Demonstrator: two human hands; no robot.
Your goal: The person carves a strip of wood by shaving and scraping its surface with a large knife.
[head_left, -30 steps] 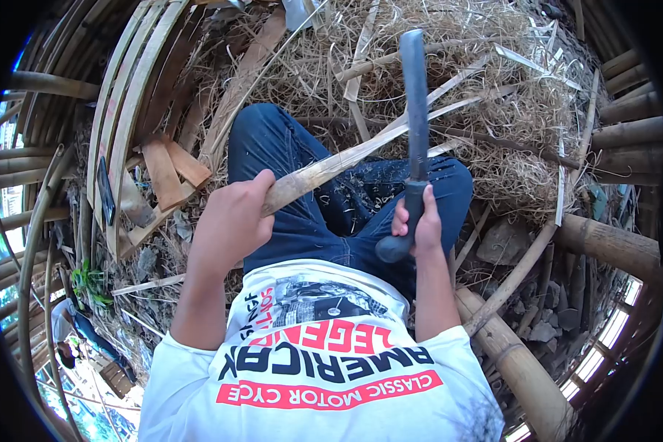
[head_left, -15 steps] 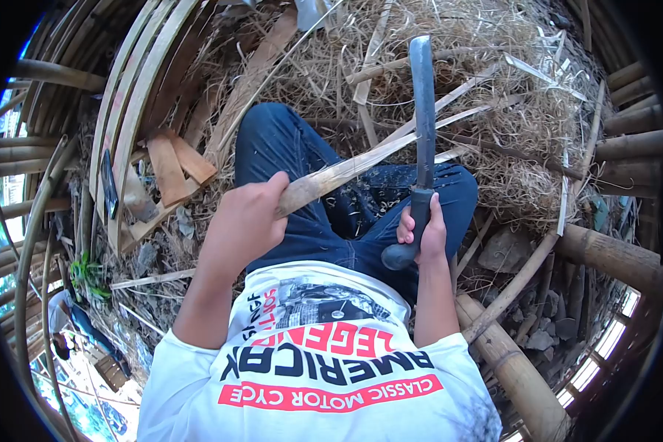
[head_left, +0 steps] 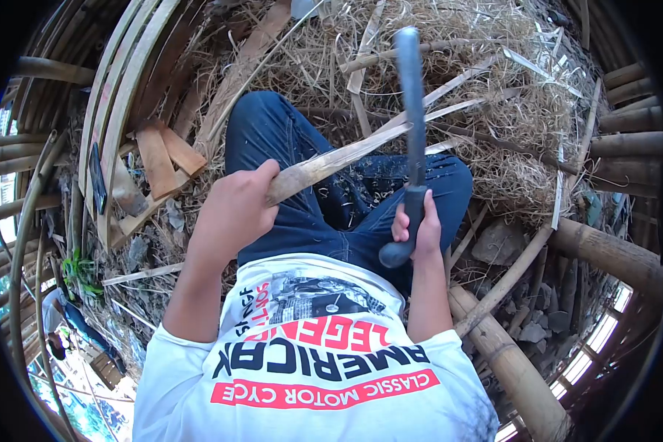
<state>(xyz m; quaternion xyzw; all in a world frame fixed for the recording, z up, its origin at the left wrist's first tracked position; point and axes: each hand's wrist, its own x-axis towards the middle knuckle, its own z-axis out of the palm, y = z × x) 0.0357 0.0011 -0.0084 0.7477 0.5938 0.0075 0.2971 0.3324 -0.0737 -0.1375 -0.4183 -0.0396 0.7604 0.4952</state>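
My left hand [head_left: 237,210] is closed round the near end of a pale bamboo strip [head_left: 331,162], which slants up to the right across my lap. In my right hand [head_left: 423,225] is the dark handle of a machete [head_left: 414,110], its long blade pointing up, away from me. The blade stands beside the strip's far end; whether they touch I cannot tell. Small shavings lie on my dark jeans [head_left: 261,136] under the strip.
Curly shavings [head_left: 523,155] heap beyond my knees. Wood blocks [head_left: 156,163] and long slats [head_left: 129,88] lie at the left, with a dark phone-like object [head_left: 97,178]. Thick bamboo poles [head_left: 504,353] are at the right. Another person [head_left: 85,324] is at the far lower left.
The machete's blade has tilted slightly left and looks blurred, now nearer the strip's far end. The whole view has shifted slightly, moving the scene left and up.
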